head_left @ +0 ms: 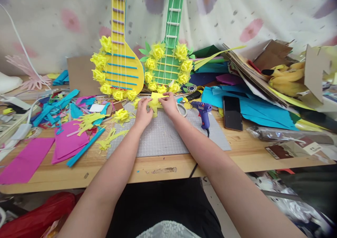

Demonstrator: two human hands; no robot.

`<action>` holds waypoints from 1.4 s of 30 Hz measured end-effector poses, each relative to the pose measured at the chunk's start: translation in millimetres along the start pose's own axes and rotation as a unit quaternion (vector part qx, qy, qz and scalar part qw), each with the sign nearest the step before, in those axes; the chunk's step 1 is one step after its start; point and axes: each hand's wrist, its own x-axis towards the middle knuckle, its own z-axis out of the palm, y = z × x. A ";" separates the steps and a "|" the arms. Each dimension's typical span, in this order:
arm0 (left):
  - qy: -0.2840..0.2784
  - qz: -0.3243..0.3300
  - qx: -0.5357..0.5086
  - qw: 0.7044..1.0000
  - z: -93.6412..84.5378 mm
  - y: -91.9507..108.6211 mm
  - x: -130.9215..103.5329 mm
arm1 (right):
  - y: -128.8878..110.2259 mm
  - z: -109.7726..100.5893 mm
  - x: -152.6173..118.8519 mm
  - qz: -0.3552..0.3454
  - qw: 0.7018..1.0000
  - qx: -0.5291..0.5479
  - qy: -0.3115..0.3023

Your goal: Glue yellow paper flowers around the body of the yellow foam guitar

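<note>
Between my two hands is a piece of yellow crepe paper [157, 99], raised over the back of the grey cutting mat [160, 136]. My left hand [143, 112] pinches its left side, fingers closed. On the opposite edge, my right hand [168, 104] grips it between thumb and fingers. A finished yellow paper flower [121, 116] lies left of my left hand. Beyond my hands lean a yellow paper guitar [123, 69] and a green paper guitar [165, 67], both trimmed with yellow flowers. A roll of tape [182, 110] rests just right of my right hand.
A blue glue gun [204, 112] stands on the mat's right side, its cord running forward. Beside it lies a black phone [232, 113]. Blue paper sheets [263, 108] and cardboard [273, 59] pile up at right. Pink paper [27, 160] and scraps cover the left.
</note>
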 end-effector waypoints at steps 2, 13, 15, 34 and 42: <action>-0.009 0.009 0.022 1.000 -0.2 1.0 -1.1 | -1.1 0.5 -1.7 -0.006 1.000 -0.016 0.010; -0.068 0.022 0.146 0.987 -0.9 11.4 -4.8 | -2.9 -0.2 -6.0 -0.012 0.999 -0.043 0.018; -0.071 0.024 0.149 0.986 -0.9 11.7 -4.8 | -2.1 -0.4 -6.0 -0.014 0.999 -0.048 0.018; 0.063 0.009 0.072 0.995 -8.7 17.9 -5.6 | -11.7 0.9 -7.7 -0.010 0.991 -0.128 -0.028; 0.085 -0.107 0.097 0.986 -23.9 22.9 -9.0 | -15.3 1.8 -8.5 -0.001 0.988 -0.148 -0.043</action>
